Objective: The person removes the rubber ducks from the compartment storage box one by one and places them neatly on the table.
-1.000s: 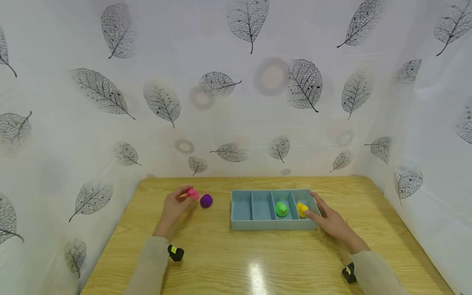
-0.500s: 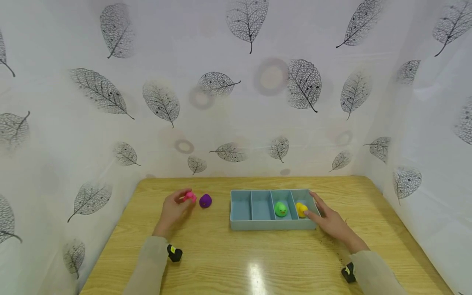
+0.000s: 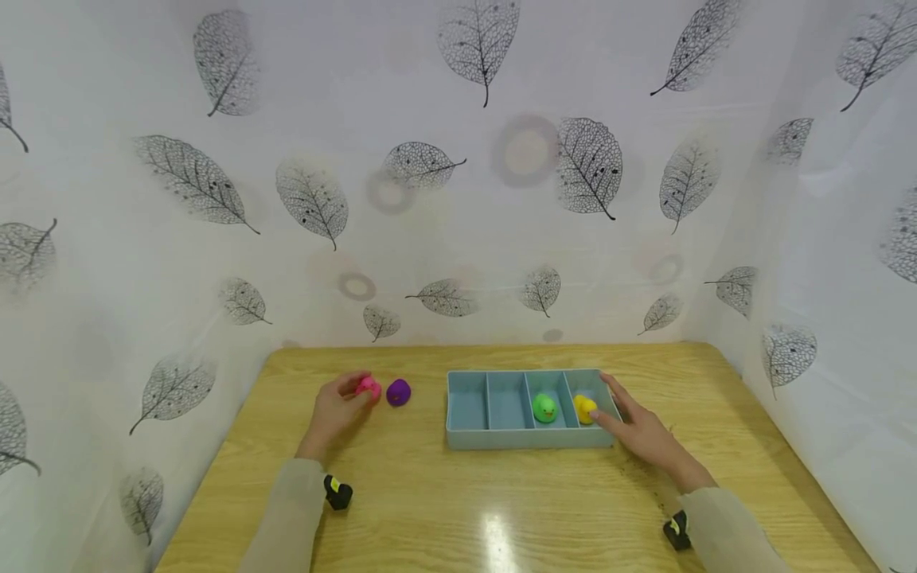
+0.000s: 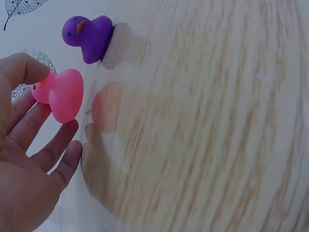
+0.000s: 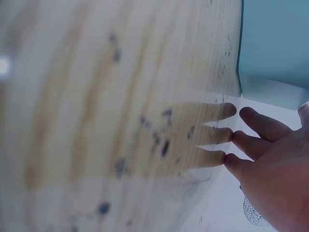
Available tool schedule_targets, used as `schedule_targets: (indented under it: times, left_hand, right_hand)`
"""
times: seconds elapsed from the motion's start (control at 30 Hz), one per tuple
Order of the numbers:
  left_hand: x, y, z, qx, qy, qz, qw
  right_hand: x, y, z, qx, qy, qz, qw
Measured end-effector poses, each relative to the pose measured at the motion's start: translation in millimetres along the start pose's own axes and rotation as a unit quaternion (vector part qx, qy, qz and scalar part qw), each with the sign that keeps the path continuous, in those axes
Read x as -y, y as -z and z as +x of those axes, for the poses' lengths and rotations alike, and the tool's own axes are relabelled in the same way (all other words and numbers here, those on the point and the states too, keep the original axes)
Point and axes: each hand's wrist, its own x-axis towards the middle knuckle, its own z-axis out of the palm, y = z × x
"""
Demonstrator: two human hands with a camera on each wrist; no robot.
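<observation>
A pink rubber duck (image 4: 67, 96) is pinched between the thumb and fingers of my left hand (image 3: 337, 410), just over the tabletop at the left. Close to its right stands a purple rubber duck (image 3: 398, 392), upright. My right hand (image 3: 645, 434) holds the right end of a blue-grey divided tray (image 3: 530, 439), its thumb over the rim by a yellow rubber duck (image 3: 583, 408). In the right wrist view the other fingers (image 5: 256, 142) extend beside the tray, tips down at the table. A green rubber duck (image 3: 545, 408) sits in the compartment left of the yellow one.
The wooden table (image 3: 430, 509) runs back to a white curtain (image 3: 458, 239) printed with leaves. The tray's two left compartments (image 3: 467, 400) hold nothing. Dark specks (image 5: 164, 145) mark the tabletop by my right hand.
My left hand has turned the pink duck in its fingers and brought it slightly lower, leaving it upright. The right hand, the tray and the other ducks have kept their places.
</observation>
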Motion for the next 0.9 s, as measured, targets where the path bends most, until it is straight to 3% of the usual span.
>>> schedule_targets:
  times: [0.5,0.9]
  left_hand:
    - [6.1,4.7,-1.3,-0.012,0.014,0.044,0.9989]
    - [11.0,8.5,-1.3,-0.023,-0.007,0.064,0.9976]
  right_hand:
    - [-2,0,1,0.001,-0.005,-0.002,1.000]
    - [0,-1,0,0.000,-0.006,-0.008,1.000]
